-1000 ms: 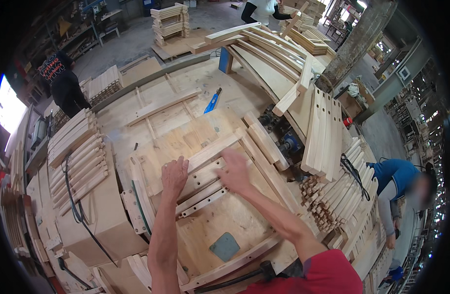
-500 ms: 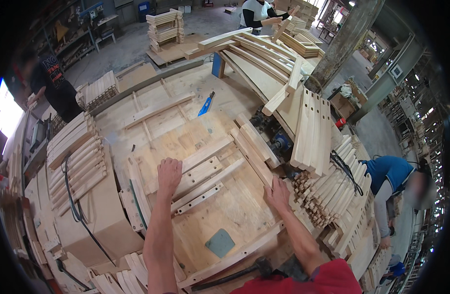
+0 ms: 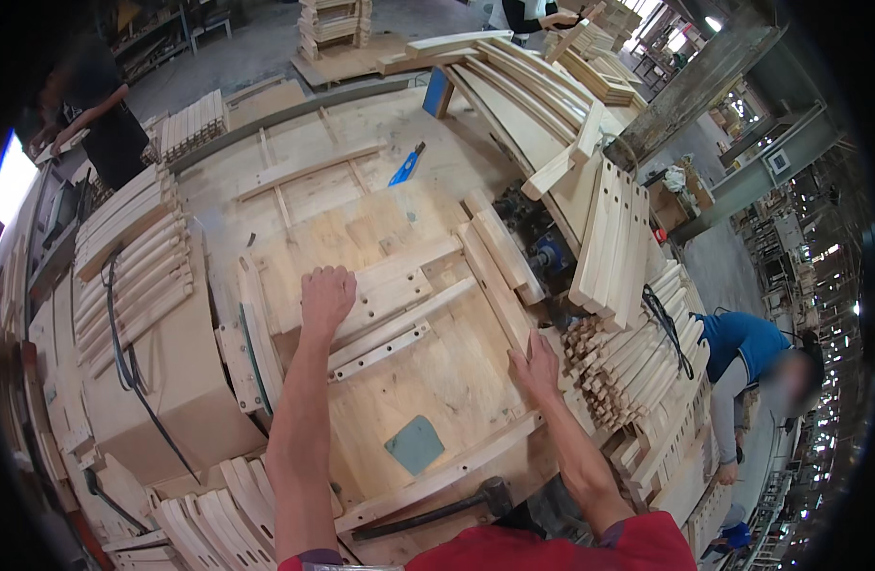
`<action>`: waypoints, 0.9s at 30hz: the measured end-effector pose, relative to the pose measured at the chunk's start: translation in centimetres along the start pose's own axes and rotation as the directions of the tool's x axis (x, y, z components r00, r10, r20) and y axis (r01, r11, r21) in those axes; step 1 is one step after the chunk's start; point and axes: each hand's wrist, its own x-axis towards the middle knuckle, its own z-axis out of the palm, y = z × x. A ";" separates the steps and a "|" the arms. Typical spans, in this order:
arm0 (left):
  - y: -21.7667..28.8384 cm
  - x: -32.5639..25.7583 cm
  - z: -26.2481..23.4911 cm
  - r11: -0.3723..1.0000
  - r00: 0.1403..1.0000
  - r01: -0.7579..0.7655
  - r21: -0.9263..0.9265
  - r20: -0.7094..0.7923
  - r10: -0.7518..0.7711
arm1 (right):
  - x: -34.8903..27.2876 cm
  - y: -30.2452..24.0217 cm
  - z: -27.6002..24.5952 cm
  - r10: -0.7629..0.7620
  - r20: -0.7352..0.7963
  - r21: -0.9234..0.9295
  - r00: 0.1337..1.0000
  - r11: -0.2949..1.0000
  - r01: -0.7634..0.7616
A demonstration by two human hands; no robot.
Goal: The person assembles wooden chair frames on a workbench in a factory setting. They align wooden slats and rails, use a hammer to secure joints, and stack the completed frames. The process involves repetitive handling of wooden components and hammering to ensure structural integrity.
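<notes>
My left fingers (image 3: 338,283) lie curled and flat on the drilled slat (image 3: 385,290), pinning it to the bench (image 3: 428,376) and gripping nothing. My right fingers (image 3: 525,354) are spread, open and empty, beside the side rail (image 3: 495,285), which lies right of the slat. I judge I am seating frame parts; next the right hand must press the rail in toward the slat. A second ago that hand rested on the slat next to my left.

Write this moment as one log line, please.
left hand: flat on drilled wooden rail | right hand: at stack of slats | hammer: lying on workbench
</notes>
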 end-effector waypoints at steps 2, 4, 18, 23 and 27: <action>0.2 -0.4 0.3 1.000 1.000 0.006 0.002 0.015 -0.006 | -0.6 -0.1 0.0 0.004 -0.020 -0.017 1.000 1.000 -0.004; -0.2 -0.2 -0.2 0.999 0.999 0.026 0.021 0.028 -0.026 | -0.2 -0.7 0.4 -0.014 -0.050 -0.019 0.999 1.000 0.013; 0.4 -0.2 -0.7 0.999 0.997 0.048 0.001 0.052 -0.048 | -0.7 -0.8 0.4 -0.029 -0.017 -0.004 0.999 1.000 0.029; 0.6 -0.1 -0.8 0.999 0.997 0.050 0.021 0.052 -0.051 | -1.1 -0.7 0.6 -0.048 -0.047 0.012 0.998 0.999 0.049; 5.2 0.8 0.6 0.990 0.982 -0.129 -0.060 -0.148 0.119 | -1.1 -0.4 0.6 -0.051 -0.070 -0.023 0.996 0.998 0.050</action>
